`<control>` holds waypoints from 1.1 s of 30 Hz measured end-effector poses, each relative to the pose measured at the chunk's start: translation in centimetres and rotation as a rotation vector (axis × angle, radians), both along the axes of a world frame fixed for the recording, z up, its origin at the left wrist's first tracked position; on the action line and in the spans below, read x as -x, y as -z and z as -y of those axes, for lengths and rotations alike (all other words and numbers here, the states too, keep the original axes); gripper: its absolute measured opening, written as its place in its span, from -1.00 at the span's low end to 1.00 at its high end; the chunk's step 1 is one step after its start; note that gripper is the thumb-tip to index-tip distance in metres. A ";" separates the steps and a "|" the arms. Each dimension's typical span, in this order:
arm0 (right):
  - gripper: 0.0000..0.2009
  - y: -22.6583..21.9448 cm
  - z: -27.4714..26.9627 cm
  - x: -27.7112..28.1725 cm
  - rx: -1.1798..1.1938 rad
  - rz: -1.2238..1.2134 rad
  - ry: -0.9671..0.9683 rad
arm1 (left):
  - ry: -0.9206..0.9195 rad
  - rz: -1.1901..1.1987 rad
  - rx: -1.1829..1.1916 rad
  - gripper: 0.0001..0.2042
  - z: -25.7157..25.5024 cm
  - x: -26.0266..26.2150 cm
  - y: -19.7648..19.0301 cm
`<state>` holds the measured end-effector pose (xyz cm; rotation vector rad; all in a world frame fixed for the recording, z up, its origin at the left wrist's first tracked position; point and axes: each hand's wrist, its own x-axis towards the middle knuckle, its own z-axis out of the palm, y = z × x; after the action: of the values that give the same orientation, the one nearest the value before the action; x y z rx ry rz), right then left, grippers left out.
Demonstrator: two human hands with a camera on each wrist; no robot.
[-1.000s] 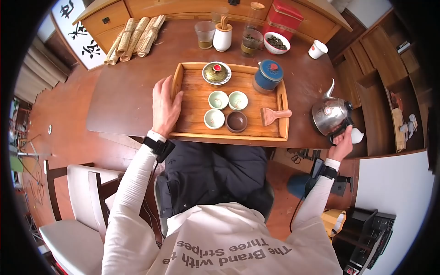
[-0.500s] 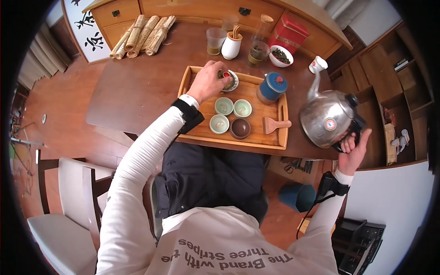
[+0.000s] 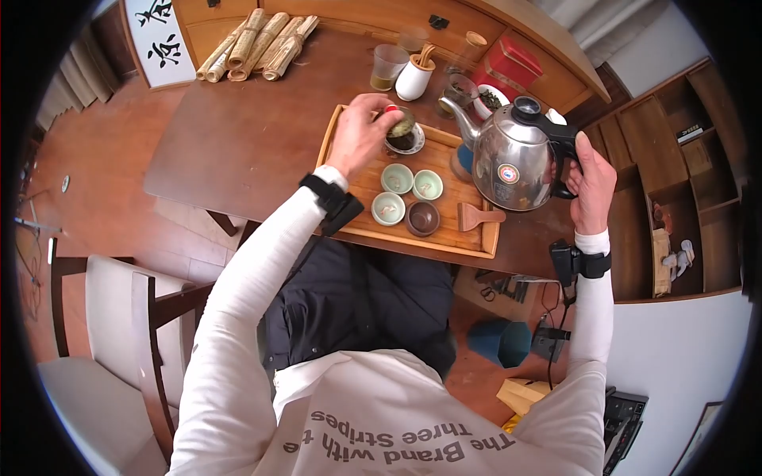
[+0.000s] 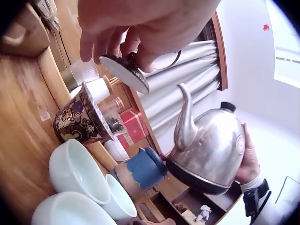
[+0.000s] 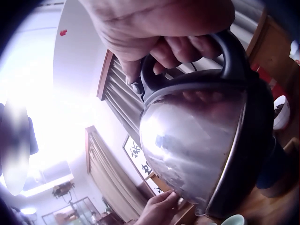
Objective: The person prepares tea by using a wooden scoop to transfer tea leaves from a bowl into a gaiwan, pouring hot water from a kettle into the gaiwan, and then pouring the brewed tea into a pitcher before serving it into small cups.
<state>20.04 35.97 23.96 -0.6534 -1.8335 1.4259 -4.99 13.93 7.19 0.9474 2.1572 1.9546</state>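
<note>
My left hand pinches the knob of a patterned lid, holding it tilted above its lidded tea bowl. The bowl's mouth is uncovered, and a gap shows between it and the lid. With my right hand I grip the black handle of a steel kettle, raised over the right side of the wooden tray. Its spout points left toward the bowl. Three pale green cups and a brown cup stand on the tray near the bowl.
Partly behind the kettle is a blue-topped jar. A flat brush lies at the tray's right. Along the back stand glasses, a white utensil holder, a bowl of tea leaves and a red tin; bamboo scrolls lie back left.
The left hand has moved from the tray's left edge to the bowl and lifted its lid. The right hand has raised the kettle from the table's right side and brought it left over the tray.
</note>
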 end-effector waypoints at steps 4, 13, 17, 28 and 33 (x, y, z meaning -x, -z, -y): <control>-0.60 -1.8 -0.8 1.6 -0.141 0.128 -0.041 | -0.070 0.162 -0.131 -0.72 5.5 -1.6 0.7; -0.49 -5.4 0.1 6.0 -0.539 0.395 -0.093 | -0.161 0.038 -0.176 -0.78 10.1 -6.3 3.0; -0.51 -6.2 0.5 7.5 -0.675 0.468 -0.159 | -0.146 -0.122 -0.052 -0.77 10.3 -7.3 2.8; -0.49 -7.5 4.3 10.0 -0.875 0.590 -0.241 | -0.233 -0.219 -0.086 -0.78 10.1 -7.7 3.3; -0.50 -7.7 5.7 11.4 -0.926 0.629 -0.264 | -0.244 -0.228 -0.088 -0.78 10.1 -7.7 3.2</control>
<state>8.65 30.24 31.65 -0.3828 -2.8337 0.3538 2.76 3.84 4.01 1.0065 2.4314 2.1604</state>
